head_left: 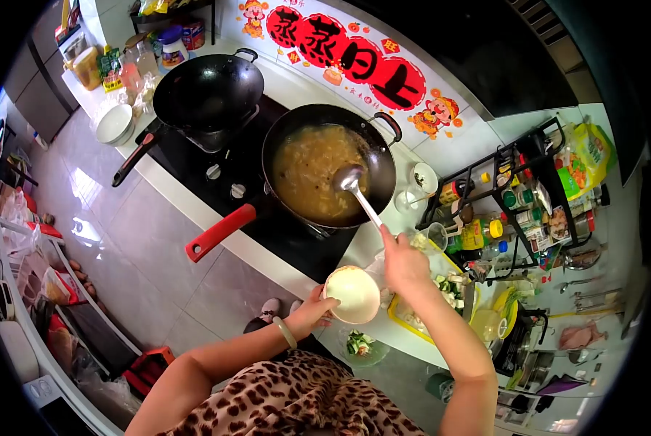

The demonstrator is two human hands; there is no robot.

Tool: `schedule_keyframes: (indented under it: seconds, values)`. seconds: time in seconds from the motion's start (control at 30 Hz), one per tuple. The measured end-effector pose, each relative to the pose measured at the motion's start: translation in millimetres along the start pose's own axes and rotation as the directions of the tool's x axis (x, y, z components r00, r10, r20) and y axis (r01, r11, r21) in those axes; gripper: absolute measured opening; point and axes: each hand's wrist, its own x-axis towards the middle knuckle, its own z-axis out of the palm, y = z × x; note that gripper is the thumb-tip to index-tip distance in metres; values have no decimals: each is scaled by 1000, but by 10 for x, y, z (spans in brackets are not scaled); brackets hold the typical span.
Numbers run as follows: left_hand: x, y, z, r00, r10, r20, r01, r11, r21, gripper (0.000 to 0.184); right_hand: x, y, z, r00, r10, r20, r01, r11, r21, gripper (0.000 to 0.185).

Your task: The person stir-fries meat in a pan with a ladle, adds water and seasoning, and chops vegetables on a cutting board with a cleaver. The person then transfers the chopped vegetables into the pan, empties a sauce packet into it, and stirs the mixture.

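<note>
My right hand (404, 263) is closed round the handle of a metal ladle (350, 176). The ladle's bowl rests in brownish soup (307, 171) with pale pieces, inside a black wok (383, 156) with a red handle (220, 232). In my left hand (309, 311) is a pale bowl (352, 295), gripped at its side with the thumb by the rim. Its inside shows plain, with no food that I can make out. The bowl is below and right of the wok, near the counter's front edge.
A second black wok (209, 91) stands on the left burner. White bowls (115, 125) are stacked left of it. A yellow-edged tray (413, 320) with cut vegetables lies on the right, near a glass bowl (362, 347). A black rack (514, 196) holds bottles and packets.
</note>
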Motion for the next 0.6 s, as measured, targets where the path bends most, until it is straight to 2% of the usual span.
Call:
schedule_keyframes:
  seconds: [0.03,0.07,0.17,0.2,0.3,0.4,0.43,0.47,0.53,0.57,0.6]
  values:
    - [46,-6,9,1000,8,1,-8,999,42,70,60,48,4,998,13,-62,-19,995,-98,61]
    - [93,-17,31,1000,16,-4,-16,999,36,70,109,142,25,998,3,-65,-10,995,-102,61]
    - [267,-63,107,1000,20,9,-21,998,60,71,284,534,103,960,-67,-272,123,973,194,40]
    - [320,-93,116,1000,1,12,-1,997,71,71,320,534,100,960,-70,-270,126,973,196,40]
    - [451,-194,120,999,-25,21,23,996,82,72,519,524,93,964,-17,-267,159,840,519,37]
    - [433,-185,156,999,-25,23,24,998,66,72,553,251,128,973,-112,-201,205,821,533,38]
    - [420,-197,163,999,-33,22,32,998,61,72,497,153,95,965,-159,-210,244,842,482,40]
    - [405,-205,171,999,-42,21,40,998,56,72,403,117,6,967,-152,-205,236,839,490,40]
    - [416,-196,166,999,-52,16,51,997,62,72,218,55,-205,983,-179,-36,176,880,440,40]
    - [423,-194,162,998,-56,14,55,996,63,72,120,140,-228,970,-229,-81,241,866,438,42]
    - [425,-198,152,999,-40,26,39,998,53,71,38,221,-245,970,-231,-76,241,866,439,42]
